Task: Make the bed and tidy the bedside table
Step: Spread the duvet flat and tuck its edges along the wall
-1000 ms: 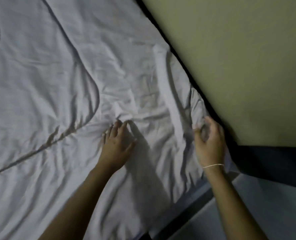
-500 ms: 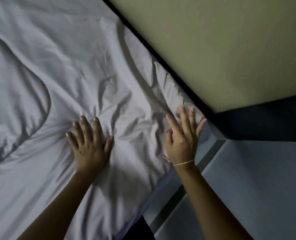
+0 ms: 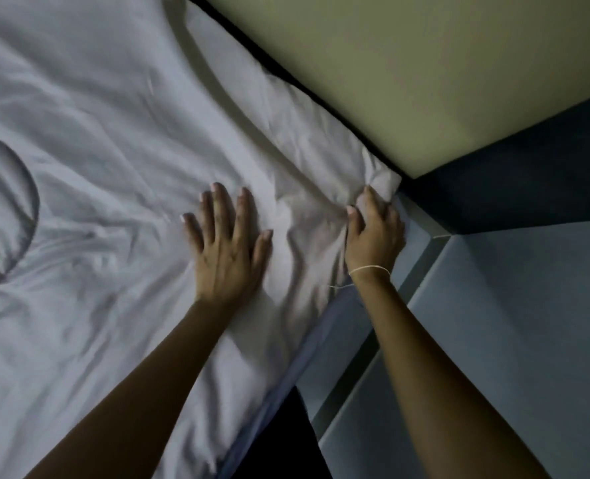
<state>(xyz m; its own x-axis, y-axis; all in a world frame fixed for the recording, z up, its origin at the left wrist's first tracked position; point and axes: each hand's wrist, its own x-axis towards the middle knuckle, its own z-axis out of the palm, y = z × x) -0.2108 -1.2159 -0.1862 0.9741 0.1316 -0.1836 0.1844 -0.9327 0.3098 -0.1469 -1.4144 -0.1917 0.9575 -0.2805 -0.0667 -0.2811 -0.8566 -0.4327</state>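
Observation:
A wrinkled white duvet [image 3: 107, 140] covers the bed and fills the left and middle of the view. My left hand [image 3: 229, 247] lies flat on it, palm down, fingers spread, near the bed's right edge. At the duvet's top right corner [image 3: 385, 183], my right hand [image 3: 374, 236] has its fingers curled into the fabric and grips it. A thin pale string circles my right wrist. A curved stitched seam [image 3: 27, 216] runs across the duvet at far left.
A pale yellow-green wall [image 3: 424, 70] runs along the bed's far side, with a dark gap [image 3: 324, 98] between wall and duvet. A dark blue panel [image 3: 528, 174] and grey surfaces [image 3: 511, 323] lie to the right of the bed corner. The pale blue mattress edge [image 3: 307, 368] shows below the duvet.
Both hands slid toward the bed's corner. My right hand went from flat with spread fingers to gripping the duvet corner. The left hand stayed flat and pushed along the fabric.

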